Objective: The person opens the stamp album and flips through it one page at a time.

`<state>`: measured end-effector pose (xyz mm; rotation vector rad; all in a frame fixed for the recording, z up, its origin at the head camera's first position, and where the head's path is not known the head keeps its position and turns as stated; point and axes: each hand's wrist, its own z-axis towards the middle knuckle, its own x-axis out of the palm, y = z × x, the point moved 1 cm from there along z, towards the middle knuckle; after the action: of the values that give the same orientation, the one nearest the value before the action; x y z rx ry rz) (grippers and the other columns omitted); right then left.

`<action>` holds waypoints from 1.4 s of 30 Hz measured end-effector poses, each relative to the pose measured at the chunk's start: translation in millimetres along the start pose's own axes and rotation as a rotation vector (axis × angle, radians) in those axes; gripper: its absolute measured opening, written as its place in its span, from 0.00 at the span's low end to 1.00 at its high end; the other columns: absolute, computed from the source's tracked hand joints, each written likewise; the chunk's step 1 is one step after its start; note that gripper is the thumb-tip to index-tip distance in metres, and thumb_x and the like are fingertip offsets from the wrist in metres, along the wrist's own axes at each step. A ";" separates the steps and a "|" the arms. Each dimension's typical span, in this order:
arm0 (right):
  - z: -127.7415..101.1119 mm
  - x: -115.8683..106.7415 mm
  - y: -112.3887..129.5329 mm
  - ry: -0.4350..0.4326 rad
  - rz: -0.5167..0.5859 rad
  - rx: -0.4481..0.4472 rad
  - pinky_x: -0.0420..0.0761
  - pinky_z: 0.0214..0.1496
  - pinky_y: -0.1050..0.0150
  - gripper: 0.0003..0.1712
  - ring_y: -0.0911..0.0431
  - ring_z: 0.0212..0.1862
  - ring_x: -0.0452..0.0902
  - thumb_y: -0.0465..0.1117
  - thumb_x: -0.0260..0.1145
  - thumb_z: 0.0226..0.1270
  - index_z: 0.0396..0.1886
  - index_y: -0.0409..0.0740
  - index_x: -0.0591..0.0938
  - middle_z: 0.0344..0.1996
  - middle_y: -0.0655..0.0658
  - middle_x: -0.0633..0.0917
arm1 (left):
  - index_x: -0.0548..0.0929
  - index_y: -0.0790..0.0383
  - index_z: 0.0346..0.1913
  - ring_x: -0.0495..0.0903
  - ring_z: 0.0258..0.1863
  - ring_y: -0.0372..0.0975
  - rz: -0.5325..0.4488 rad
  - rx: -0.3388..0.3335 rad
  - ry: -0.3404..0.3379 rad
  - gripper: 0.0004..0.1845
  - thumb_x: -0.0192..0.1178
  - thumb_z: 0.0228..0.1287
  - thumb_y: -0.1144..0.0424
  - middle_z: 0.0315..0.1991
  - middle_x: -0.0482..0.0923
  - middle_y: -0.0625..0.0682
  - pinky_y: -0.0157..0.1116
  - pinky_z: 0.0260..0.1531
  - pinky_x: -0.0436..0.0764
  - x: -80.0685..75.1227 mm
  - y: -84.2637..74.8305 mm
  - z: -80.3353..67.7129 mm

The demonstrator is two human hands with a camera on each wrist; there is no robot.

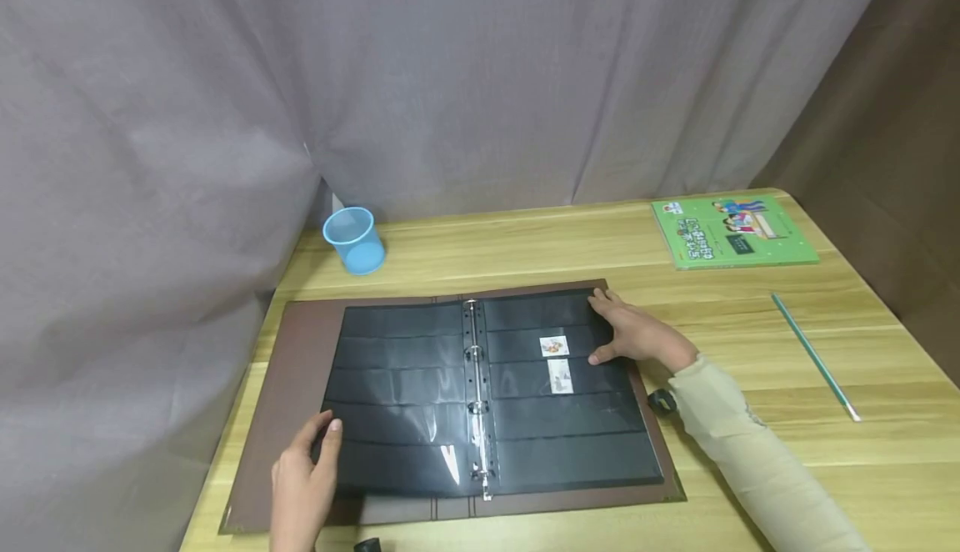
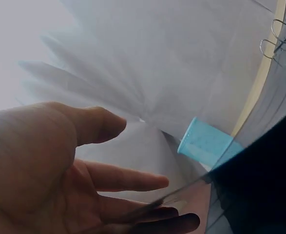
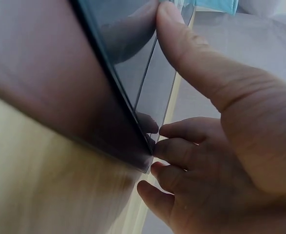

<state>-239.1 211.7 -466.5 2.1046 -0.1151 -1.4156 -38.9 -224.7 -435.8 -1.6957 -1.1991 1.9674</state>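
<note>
Grey cloth hangs in soft folds behind a wood-grained table point(image 1: 510, 243). An open brown album point(image 1: 300, 343) lies across its near middle, two glossy black pages facing, joined by a metal spine of four rings; two small stamps point(image 1: 554, 347) sit in the right page. The left hand point(image 1: 303, 473), thumb and fingers apart, is at the left page's near edge; the right hand point(image 1: 637, 335), digits spread, touches the far right corner. One round blue cup point(image 1: 364, 256) stands far left; one green book point(image 1: 735, 235) and one slim pencil point(image 1: 813, 352) lie right.
</note>
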 end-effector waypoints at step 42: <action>-12.4 1.6 16.3 -0.262 0.131 -0.073 0.75 0.60 0.35 0.67 0.32 0.57 0.76 0.29 0.83 0.41 0.80 0.38 0.55 0.61 0.22 0.76 | 0.63 0.65 0.75 0.52 0.71 0.72 0.042 0.232 0.097 0.40 0.68 0.65 0.58 0.75 0.51 0.75 0.75 0.63 0.48 57.7 -15.0 -7.8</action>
<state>-223.5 203.1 -456.2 1.8111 -0.2951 -1.5840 -51.8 -173.3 -464.0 -1.6870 -0.8714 1.9376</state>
